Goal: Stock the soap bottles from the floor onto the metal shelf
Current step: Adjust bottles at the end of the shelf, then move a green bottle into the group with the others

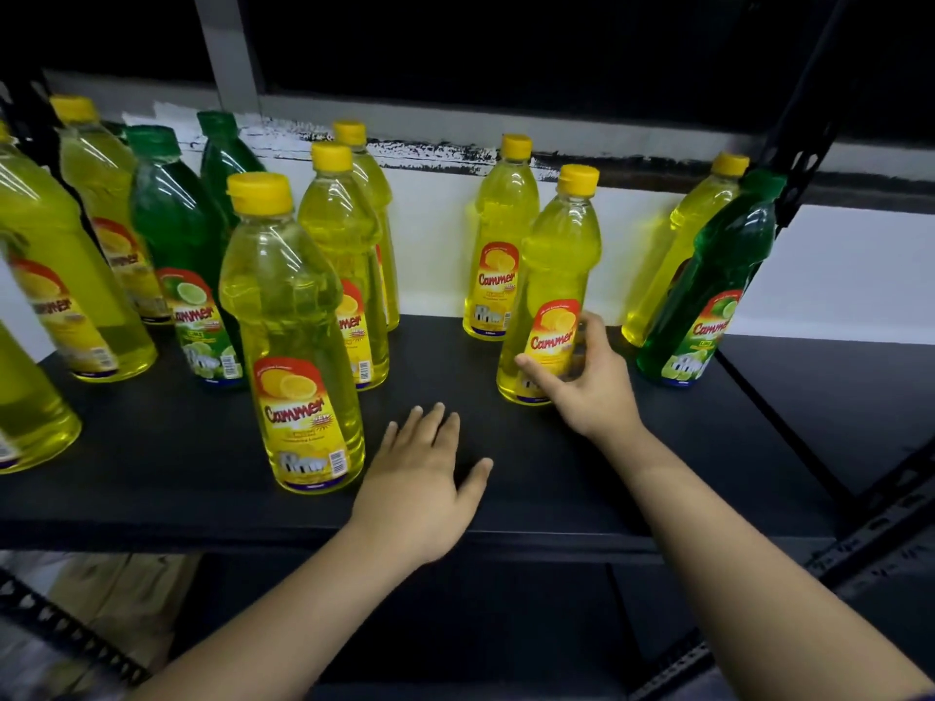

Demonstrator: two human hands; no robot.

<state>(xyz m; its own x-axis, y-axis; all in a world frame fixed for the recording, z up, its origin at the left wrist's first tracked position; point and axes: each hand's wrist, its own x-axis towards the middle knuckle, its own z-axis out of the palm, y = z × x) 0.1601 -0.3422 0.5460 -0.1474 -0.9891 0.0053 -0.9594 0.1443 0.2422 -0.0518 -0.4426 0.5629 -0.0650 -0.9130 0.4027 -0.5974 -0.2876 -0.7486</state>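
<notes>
Yellow bottle [549,290] is pinched low by right hand [592,382]; left hand [422,478] lies spread on shelf [506,508]. A careless release could tip it into green bottle [708,296] to its right.

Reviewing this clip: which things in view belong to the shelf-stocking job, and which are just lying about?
Job:
yellow bottle, gripped by right hand
left hand, flat on metal shelf
other yellow bottles
green bottles

Lying about:
brown object below the shelf, too blurred to identify

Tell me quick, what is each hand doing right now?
Left hand: open, fingers straight, flat over the black shelf, holding nothing.
Right hand: curled round the yellow soap bottle, gripping it low down.
</notes>
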